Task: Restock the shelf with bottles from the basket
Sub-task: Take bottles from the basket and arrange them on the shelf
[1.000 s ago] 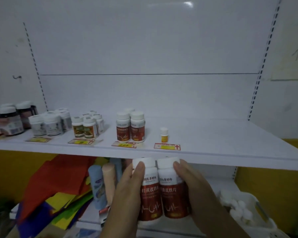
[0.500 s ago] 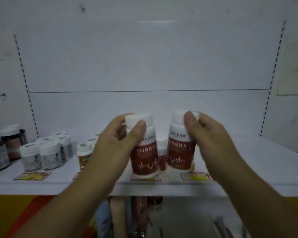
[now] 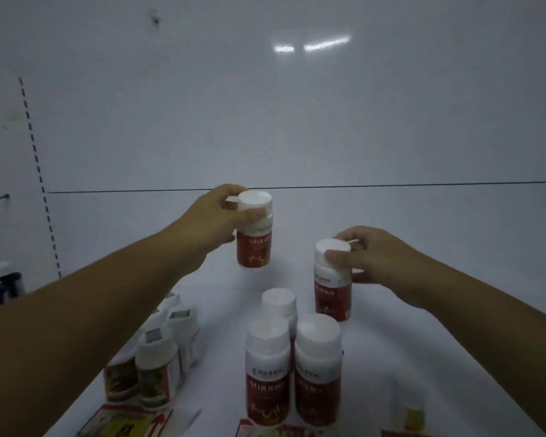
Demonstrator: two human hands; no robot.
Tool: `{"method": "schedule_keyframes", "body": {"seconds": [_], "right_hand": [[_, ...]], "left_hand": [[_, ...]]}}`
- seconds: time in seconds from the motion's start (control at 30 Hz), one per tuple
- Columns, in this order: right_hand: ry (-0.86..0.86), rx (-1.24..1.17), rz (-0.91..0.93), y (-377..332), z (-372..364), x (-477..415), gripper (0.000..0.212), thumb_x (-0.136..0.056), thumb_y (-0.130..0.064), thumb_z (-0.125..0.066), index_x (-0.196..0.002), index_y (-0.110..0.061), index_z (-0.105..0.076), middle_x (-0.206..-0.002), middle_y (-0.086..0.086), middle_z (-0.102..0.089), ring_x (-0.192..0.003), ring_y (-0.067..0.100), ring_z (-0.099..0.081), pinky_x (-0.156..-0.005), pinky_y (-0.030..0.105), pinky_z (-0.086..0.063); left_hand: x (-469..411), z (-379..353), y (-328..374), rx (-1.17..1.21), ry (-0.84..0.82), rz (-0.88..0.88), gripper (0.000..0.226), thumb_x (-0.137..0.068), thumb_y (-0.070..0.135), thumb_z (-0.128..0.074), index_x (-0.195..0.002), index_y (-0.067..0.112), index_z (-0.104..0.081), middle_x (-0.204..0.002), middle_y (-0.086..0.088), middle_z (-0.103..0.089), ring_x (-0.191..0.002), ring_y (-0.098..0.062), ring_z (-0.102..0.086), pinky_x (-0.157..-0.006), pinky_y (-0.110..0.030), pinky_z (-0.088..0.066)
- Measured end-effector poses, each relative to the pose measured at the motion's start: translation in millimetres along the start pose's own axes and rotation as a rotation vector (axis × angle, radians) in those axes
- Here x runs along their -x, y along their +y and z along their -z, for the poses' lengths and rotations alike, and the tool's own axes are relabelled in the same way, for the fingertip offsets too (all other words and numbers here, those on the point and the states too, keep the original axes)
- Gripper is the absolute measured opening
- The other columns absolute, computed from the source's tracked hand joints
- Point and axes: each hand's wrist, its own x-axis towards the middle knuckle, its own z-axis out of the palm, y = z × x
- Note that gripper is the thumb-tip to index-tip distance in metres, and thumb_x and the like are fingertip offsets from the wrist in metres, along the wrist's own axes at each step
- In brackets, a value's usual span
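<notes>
The left hand [image 3: 215, 222] grips the white cap of a red plastic bottle [image 3: 254, 244], far back over the flat white shelf [image 3: 423, 342]. The right hand [image 3: 379, 257] grips the cap of a second red bottle [image 3: 333, 294], just behind three matching bottles [image 3: 267, 370] standing in front.

Five matching bottles, each with a white cap and a red label, are at the white shelf [image 3: 423, 357]. Three shelved bottles [image 3: 268, 373] stand upright and close together near the front. The left hand [image 3: 215, 222] holds the raised bottle [image 3: 254, 238] by its cap above the shelf's rear. The right hand [image 3: 372, 257] grips the lower bottle [image 3: 333, 294] by its cap, upright just behind the trio; whether its base touches is unclear.
</notes>
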Motion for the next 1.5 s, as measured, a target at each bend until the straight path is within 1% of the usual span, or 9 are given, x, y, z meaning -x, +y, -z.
{"method": "schedule_keyframes", "body": {"seconds": [0.23,0.43,0.67,0.77,0.93,1.07,1.2,1.37,1.5], "right_hand": [[-0.309,-0.022,-0.172,36,-25,-16,0.028,-0.079,-0.024,-0.071,-0.103,-0.02,-0.058,-0.11,0.004,-0.063,-0.096,0.018,-0.063,-0.068,0.023,-0.054],[-0.382,-0.027,-0.222,37,-27,-19,0.026,-0.083,-0.028,-0.066,-0.107,-0.024,-0.056,-0.118,-0.001,-0.058,-0.104,0.018,-0.059,-0.085,0.029,-0.055],[-0.376,-0.03,-0.161,38,-25,-8,0.02,-0.086,-0.028,-0.062,-0.105,-0.021,-0.06,-0.111,0.001,-0.062,-0.098,0.016,-0.061,-0.072,0.021,-0.054],[-0.363,0.01,-0.131,38,-27,-3,0.022,-0.086,-0.039,-0.06,-0.104,-0.026,-0.061,-0.11,-0.002,-0.064,-0.099,0.013,-0.062,-0.078,0.024,-0.055],[-0.092,0.651,0.146,40,-15,-3,0.054,-0.09,-0.058,-0.036,-0.134,-0.027,-0.042,-0.142,-0.001,-0.046,-0.124,0.016,-0.046,-0.102,0.03,-0.036],[-0.022,1.262,0.234,31,15,9,0.067,-0.093,-0.056,-0.029,-0.149,-0.021,-0.014,-0.159,0.005,-0.013,-0.146,0.021,-0.009,-0.117,0.039,-0.008],[-0.028,1.251,0.113,18,32,51,0.073,-0.092,-0.059,-0.03,-0.149,-0.023,-0.003,-0.16,0.006,-0.007,-0.147,0.021,-0.003,-0.117,0.042,-0.006],[0.003,1.242,0.079,16,48,135,0.071,-0.093,-0.056,-0.033,-0.149,-0.022,-0.007,-0.159,0.004,-0.01,-0.147,0.019,-0.004,-0.117,0.038,-0.007],[0.072,1.353,0.119,19,68,209,0.06,-0.092,-0.053,-0.039,-0.142,-0.021,-0.031,-0.143,0.007,-0.045,-0.13,0.025,-0.04,-0.101,0.038,-0.035]], "left_hand": [[-40,-32,-49,-0.16,-0.329,0.363,0.037,-0.074,0.016,-0.077,-0.108,0.019,-0.061,-0.112,-0.01,-0.067,-0.099,-0.026,-0.067,-0.077,-0.035,-0.059],[-51,-48,-62,-0.31,-0.573,0.48,0.04,-0.072,0.01,-0.075,-0.108,0.02,-0.062,-0.11,-0.009,-0.068,-0.091,-0.023,-0.066,-0.073,-0.028,-0.057],[-43,-46,-63,-0.321,-0.582,0.461,0.028,-0.084,0.028,-0.066,-0.111,0.022,-0.067,-0.113,-0.007,-0.067,-0.087,-0.02,-0.064,-0.064,-0.027,-0.056],[-34,-46,-55,-0.353,-0.543,0.463,0.028,-0.087,0.031,-0.062,-0.113,0.02,-0.065,-0.116,-0.007,-0.063,-0.089,-0.02,-0.063,-0.065,-0.028,-0.057],[-18,-49,-21,-0.693,-0.402,0.202,0.062,-0.089,0.057,-0.041,-0.14,0.022,-0.038,-0.15,-0.001,-0.036,-0.132,-0.022,-0.039,-0.106,-0.037,-0.034],[-1,-56,16,-1.099,-0.421,-0.093,0.07,-0.09,0.062,-0.029,-0.148,0.023,-0.022,-0.159,-0.002,-0.018,-0.146,-0.024,-0.014,-0.117,-0.042,-0.014],[27,-69,30,-1.25,-0.512,-0.139,0.074,-0.088,0.066,-0.021,-0.15,0.029,-0.002,-0.16,-0.005,0.007,-0.147,-0.026,0.011,-0.118,-0.053,0.0],[75,-96,33,-1.163,-0.53,-0.283,0.075,-0.088,0.065,-0.022,-0.15,0.029,0.001,-0.16,-0.005,0.008,-0.147,-0.023,0.01,-0.118,-0.049,-0.001],[117,-140,44,-0.931,-0.546,-0.517,0.073,-0.089,0.062,-0.03,-0.149,0.028,-0.009,-0.16,0.002,-0.008,-0.147,-0.014,0.0,-0.118,-0.038,-0.006]]}}
